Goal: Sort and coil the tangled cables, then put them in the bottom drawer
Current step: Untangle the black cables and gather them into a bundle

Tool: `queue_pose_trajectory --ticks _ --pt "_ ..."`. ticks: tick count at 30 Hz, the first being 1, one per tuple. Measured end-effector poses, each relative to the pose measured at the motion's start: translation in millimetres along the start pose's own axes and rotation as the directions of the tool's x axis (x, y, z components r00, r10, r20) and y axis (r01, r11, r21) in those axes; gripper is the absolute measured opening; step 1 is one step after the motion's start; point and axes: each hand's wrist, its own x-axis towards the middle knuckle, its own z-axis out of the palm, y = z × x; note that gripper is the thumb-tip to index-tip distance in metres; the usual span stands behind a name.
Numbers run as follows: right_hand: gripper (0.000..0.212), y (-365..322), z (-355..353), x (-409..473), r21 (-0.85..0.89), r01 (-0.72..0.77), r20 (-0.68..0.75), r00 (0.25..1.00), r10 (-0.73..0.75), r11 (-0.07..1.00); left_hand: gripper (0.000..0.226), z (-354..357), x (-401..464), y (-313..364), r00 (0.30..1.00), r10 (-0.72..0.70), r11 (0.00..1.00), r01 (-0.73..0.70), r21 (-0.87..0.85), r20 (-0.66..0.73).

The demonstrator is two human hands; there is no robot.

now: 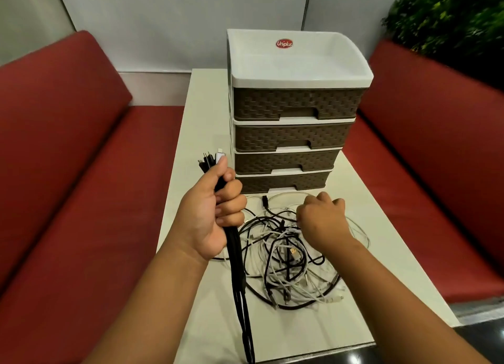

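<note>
My left hand (215, 211) is raised above the table and grips a bundle of black cables (240, 282); their plugs, one of them white, stick up above my fist, and the strands hang down towards the table's near edge. A tangle of black and white cables (286, 257) lies on the white table (381, 227) in front of the drawer unit (294, 104). My right hand (321, 219) is down on the tangle's far right part with curled fingers; what they pinch is hidden. The bottom drawer (281, 182) is closed.
The brown-and-white drawer unit has several closed drawers and a white tray top. Red padded benches (68, 173) flank the narrow table on both sides. A green plant (450, 17) stands at the back right.
</note>
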Motion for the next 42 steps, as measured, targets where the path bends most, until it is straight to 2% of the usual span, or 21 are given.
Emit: queue_pose_trajectory --ticks 2,4,6,7,9,11,14,16,18,23,24,26,28,29,32,36,42 --pt "0.018 8.0 -20.3 2.6 0.091 -0.067 -0.041 0.997 0.071 0.994 0.035 -0.6 0.6 2.1 1.000 -0.003 1.000 0.003 0.003 0.007" --pt "0.014 18.1 -50.7 4.0 0.268 -0.125 -0.071 0.986 0.148 0.955 0.035 0.1 2.1 3.3 1.000 -0.011 1.000 0.011 0.004 0.014" --pt "0.008 28.5 -85.2 3.6 0.492 -0.122 -0.106 0.974 0.199 0.862 0.034 3.7 3.8 3.2 0.999 -0.023 1.000 0.023 0.001 0.029" --pt "0.005 33.2 -102.0 2.9 0.618 -0.088 -0.127 0.970 0.209 0.782 0.035 6.3 4.7 3.0 0.999 -0.028 1.000 0.028 -0.001 0.038" --pt "0.012 38.2 -132.0 0.5 0.861 0.018 -0.154 0.961 0.228 0.507 0.035 11.9 6.5 3.6 0.998 -0.029 1.000 0.029 0.005 0.048" --pt "0.013 41.5 -161.3 -5.1 0.977 0.131 -0.174 0.949 0.263 0.171 0.034 18.1 8.0 5.7 0.998 -0.019 1.000 0.018 0.022 0.057" --pt "0.008 43.9 -199.2 -21.7 0.939 0.285 -0.222 0.930 0.293 -0.194 0.031 26.7 10.1 8.7 0.998 0.008 0.999 -0.011 0.050 0.061" --pt "0.019 38.6 -206.4 -32.1 0.894 0.308 -0.239 0.942 0.235 -0.327 0.029 31.0 10.6 8.6 0.997 0.016 0.998 -0.020 0.060 0.071" --pt "0.026 22.7 -194.4 -42.7 0.910 0.278 -0.237 0.958 0.164 -0.308 0.029 34.1 11.0 6.5 0.997 0.017 0.997 -0.022 0.068 0.073" --pt "0.024 -33.4 -140.3 -74.2 0.963 0.268 -0.267 0.964 0.018 -0.041 0.043 40.8 11.5 -6.3 0.997 0.011 0.994 -0.019 0.109 0.073" --pt "0.021 -41.7 -131.0 -79.2 0.960 0.279 -0.278 0.960 -0.020 0.028 0.047 40.8 11.1 -10.0 0.999 0.009 0.989 -0.016 0.148 0.044" --pt "0.013 -52.2 -114.1 -86.1 0.913 0.316 -0.310 0.948 -0.064 0.258 0.042 40.3 9.2 -16.6 1.000 -0.016 0.979 0.017 0.203 -0.010" --pt "0.015 -54.3 -102.5 -92.2 0.832 0.317 -0.309 0.946 -0.094 0.456 0.029 39.9 7.5 -20.0 0.999 -0.044 0.984 0.043 0.171 0.004" --pt "0.016 -54.2 -97.3 -94.5 0.798 0.323 -0.312 0.944 -0.110 0.509 0.024 39.4 7.5 -19.6 0.999 -0.045 0.988 0.043 0.147 0.008" --pt "0.015 -56.1 -88.1 -102.7 0.759 0.349 -0.319 0.935 -0.154 0.549 0.017 36.4 10.1 -17.2 1.000 -0.016 0.995 0.016 0.097 0.001" --pt "0.018 -53.3 -78.3 -104.5 0.709 0.364 -0.327 0.929 -0.175 0.605 0.019 33.5 10.8 -21.2 1.000 0.024 0.997 -0.024 0.078 0.003" --pt "0.031 -51.5 -68.6 -105.3 0.709 0.375 -0.344 0.923 -0.172 0.597 0.023 31.7 11.2 -28.8 0.997 0.044 0.997 -0.040 -0.069 0.062"
